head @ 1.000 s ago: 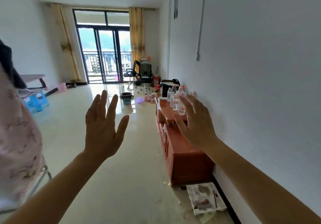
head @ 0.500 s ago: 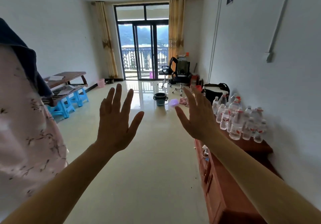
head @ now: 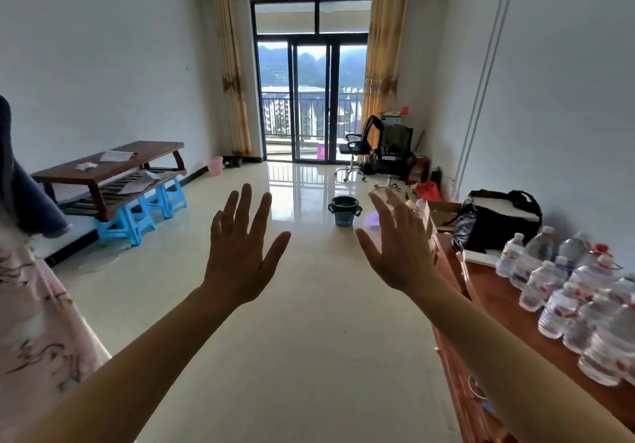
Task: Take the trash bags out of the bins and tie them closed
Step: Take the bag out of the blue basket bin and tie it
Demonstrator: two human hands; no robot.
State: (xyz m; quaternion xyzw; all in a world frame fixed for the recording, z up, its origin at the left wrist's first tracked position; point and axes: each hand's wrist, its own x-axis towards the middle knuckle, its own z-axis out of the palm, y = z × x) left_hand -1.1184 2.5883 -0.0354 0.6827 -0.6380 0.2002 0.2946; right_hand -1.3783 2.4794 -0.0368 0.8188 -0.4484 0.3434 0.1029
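A small blue-grey bin (head: 344, 210) with a dark bag over its rim stands on the shiny floor far ahead, near the room's middle. A pink bin (head: 215, 166) sits by the left curtain. My left hand (head: 242, 249) and my right hand (head: 399, 245) are raised in front of me with fingers straight and spread, backs toward the camera. Both hold nothing and are well short of either bin.
A wooden cabinet (head: 495, 310) along the right wall carries several water bottles (head: 573, 293) and a black bag (head: 495, 218). Wooden benches (head: 109, 173) on blue stools (head: 136, 211) line the left wall. Two office chairs (head: 377, 150) stand by the balcony door. Pink cloth (head: 32, 315) hangs at left.
The view has swung left and moved up the room, so the bin and benches look nearer and the cabinet has slid right. Both hands stay raised and spread.
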